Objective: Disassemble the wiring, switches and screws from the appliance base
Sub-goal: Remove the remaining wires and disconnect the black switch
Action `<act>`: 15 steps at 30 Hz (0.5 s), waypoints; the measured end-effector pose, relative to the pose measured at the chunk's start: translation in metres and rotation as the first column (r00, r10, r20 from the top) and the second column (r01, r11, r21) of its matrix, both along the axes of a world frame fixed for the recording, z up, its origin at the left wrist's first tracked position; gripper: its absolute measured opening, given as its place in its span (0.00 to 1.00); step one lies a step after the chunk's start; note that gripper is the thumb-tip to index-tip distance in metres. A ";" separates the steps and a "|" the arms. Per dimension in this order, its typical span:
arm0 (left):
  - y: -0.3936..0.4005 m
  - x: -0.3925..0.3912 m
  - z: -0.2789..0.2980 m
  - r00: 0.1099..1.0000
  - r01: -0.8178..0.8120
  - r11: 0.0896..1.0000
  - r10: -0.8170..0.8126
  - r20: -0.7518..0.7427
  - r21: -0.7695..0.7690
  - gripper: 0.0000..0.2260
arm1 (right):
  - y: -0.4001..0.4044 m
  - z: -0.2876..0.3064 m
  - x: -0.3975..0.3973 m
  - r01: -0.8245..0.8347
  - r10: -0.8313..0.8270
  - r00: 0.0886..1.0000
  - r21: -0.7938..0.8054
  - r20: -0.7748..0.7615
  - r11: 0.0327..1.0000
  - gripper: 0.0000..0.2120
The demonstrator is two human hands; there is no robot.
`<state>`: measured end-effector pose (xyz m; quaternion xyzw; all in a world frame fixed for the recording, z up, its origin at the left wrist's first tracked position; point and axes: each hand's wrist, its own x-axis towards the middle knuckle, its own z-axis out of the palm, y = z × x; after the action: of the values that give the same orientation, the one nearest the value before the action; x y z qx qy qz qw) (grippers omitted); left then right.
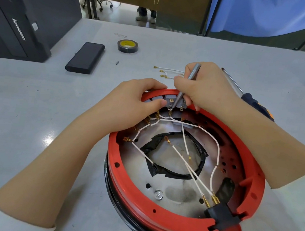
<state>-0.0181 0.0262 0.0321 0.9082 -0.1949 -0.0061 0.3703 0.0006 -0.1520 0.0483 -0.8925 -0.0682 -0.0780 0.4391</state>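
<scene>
The red appliance base (164, 217) lies upturned on the grey table (35, 102), white wires (194, 175) crossing inside. At its far rim, the left hand (130, 103) grips the edge by the grey switches (170, 101). The right hand (202, 87) pinches a thin metal tool (191, 76), tip down at a switch terminal. Loose wires (170, 72) lie beyond.

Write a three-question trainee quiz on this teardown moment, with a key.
1. True or false: the right hand holds a thin grey tool with its tip at the switches.
2. What does the left hand grip? A) tape roll B) red base rim C) black case
3. Where do the removed wires lie?

Key: 1 true. 2 B, the red base. 3 On the table, beyond the base, beside the right hand.
</scene>
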 end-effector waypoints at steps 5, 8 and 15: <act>0.000 0.000 0.000 1.000 0.001 1.000 -0.002 -0.013 -0.021 0.16 | -0.003 -0.002 -0.008 -0.025 0.018 0.998 0.107 0.064 0.994 0.17; 0.000 0.001 0.000 0.999 -0.006 0.999 0.004 -0.047 -0.043 0.15 | -0.004 -0.001 -0.010 -0.033 0.021 0.996 0.139 0.087 0.990 0.16; 0.007 0.004 0.002 0.987 -0.061 0.993 0.045 -0.157 -0.102 0.15 | -0.008 0.000 -0.012 0.041 -0.048 0.999 0.248 0.020 0.968 0.18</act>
<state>-0.0145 0.0330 0.0346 0.8889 -0.1416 -0.0560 0.4320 -0.0118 -0.1598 0.0484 -0.8310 -0.0436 -0.1075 0.5440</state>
